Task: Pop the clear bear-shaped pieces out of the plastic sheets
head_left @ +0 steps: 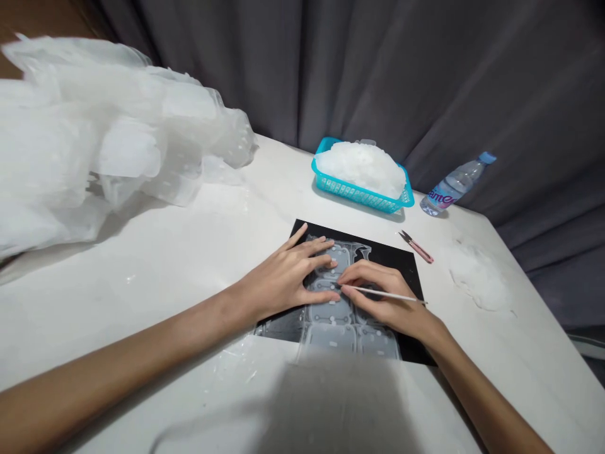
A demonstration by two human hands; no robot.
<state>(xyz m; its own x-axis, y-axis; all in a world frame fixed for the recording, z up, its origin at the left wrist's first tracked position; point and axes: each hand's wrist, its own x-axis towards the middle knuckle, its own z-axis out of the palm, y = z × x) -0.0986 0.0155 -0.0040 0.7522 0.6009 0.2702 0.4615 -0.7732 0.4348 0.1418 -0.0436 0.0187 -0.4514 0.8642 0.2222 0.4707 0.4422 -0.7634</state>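
Observation:
A translucent plastic sheet with several rounded-rectangle shapes lies on a black mat. My left hand rests on the sheet's left side with its fingers spread. In a pinch, my right hand grips a thin white stick-like tool at its front end. The tool's tip, near the left thumb, is hidden by my right fingers. The sheet's lower edge reaches past the mat toward me, and my right hand covers part of its right column.
A blue basket heaped with white translucent pieces stands at the back. To its right are a water bottle and pink-handled thread snips. Clear plastic scraps lie at the right. Large translucent plastic bags fill the back left.

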